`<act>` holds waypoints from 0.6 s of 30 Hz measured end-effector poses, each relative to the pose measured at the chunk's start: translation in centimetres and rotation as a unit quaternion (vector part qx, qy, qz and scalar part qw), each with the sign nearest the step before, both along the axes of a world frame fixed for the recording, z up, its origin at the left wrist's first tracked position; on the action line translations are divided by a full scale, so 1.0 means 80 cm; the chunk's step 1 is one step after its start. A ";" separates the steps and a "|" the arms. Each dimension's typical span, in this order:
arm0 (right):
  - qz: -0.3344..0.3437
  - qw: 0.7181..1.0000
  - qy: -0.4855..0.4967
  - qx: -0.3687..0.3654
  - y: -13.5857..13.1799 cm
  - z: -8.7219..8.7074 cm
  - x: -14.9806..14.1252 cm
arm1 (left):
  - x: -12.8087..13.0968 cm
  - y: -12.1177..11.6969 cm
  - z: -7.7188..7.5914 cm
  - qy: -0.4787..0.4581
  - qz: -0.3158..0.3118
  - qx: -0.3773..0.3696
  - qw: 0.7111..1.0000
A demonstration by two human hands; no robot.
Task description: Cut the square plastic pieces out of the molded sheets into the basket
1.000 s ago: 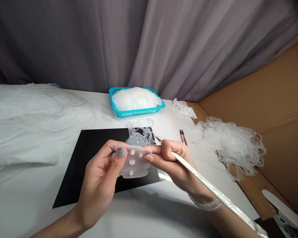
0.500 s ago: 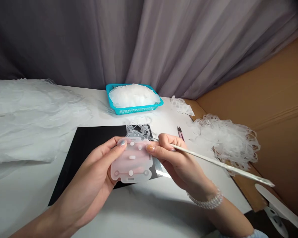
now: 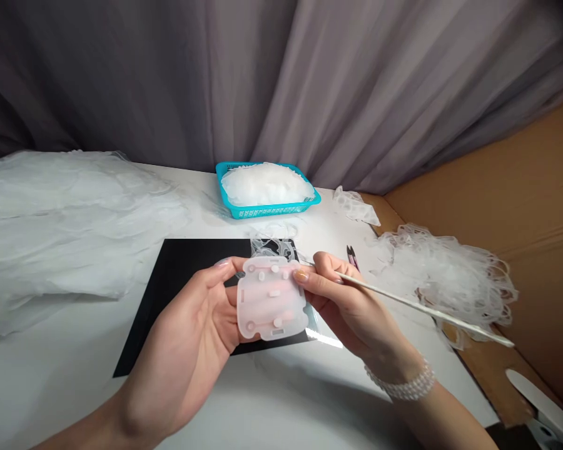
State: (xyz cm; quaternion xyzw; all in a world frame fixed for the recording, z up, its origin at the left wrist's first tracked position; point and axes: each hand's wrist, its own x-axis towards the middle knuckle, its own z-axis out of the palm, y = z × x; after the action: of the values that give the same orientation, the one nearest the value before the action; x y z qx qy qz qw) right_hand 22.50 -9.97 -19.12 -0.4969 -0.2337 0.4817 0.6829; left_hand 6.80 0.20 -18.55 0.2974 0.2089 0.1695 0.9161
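A small translucent, frosted flexible sheet (image 3: 267, 306) with scalloped edges, raised pegs and small slots is tilted up before me. My right hand (image 3: 342, 294) pinches its upper right edge under the thumb. The same hand grips a long thin white rod (image 3: 422, 304) with a thin dark tip that points left behind the sheet. My left hand (image 3: 187, 331) is cupped at the sheet's left side, its thumb off the sheet and its fingers apart behind it. Those fingers partly show through; whether they bear its weight I cannot tell. A black mat (image 3: 182, 269) lies beneath.
Lacy clear offcuts (image 3: 272, 245) lie on the mat's far edge. Behind stands a turquoise basket (image 3: 274, 211) heaped with translucent pieces. A large pile of clear sheets (image 3: 65, 219) covers the left. A heap of cut scraps (image 3: 455, 275) and pointed tweezers (image 3: 352, 256) are to the right.
The sheet has turned in my hands, and its pegs now stand out sideways. My left thumb has come off its face. The view has shifted a little to the left.
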 end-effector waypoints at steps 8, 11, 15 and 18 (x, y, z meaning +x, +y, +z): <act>-0.029 0.998 -0.059 -0.007 0.010 -0.013 0.027 | 0.012 0.016 -0.021 0.052 0.037 0.060 0.996; -0.109 0.982 -0.154 -0.008 0.036 -0.024 0.073 | 0.027 0.049 -0.052 0.119 0.110 0.180 0.970; -0.177 0.943 -0.281 0.025 0.109 -0.025 0.125 | 0.037 0.096 -0.100 0.219 0.122 0.443 0.861; -0.186 0.919 -0.345 0.029 0.183 -0.016 0.136 | 0.037 0.113 -0.127 0.246 0.110 0.515 0.814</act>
State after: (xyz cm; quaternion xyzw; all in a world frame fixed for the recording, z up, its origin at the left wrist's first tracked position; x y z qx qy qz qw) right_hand 33.41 4.66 -20.43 -0.6469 -0.3721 0.1377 0.6513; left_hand 9.77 9.21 -28.75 0.7326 0.3407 0.2735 0.5220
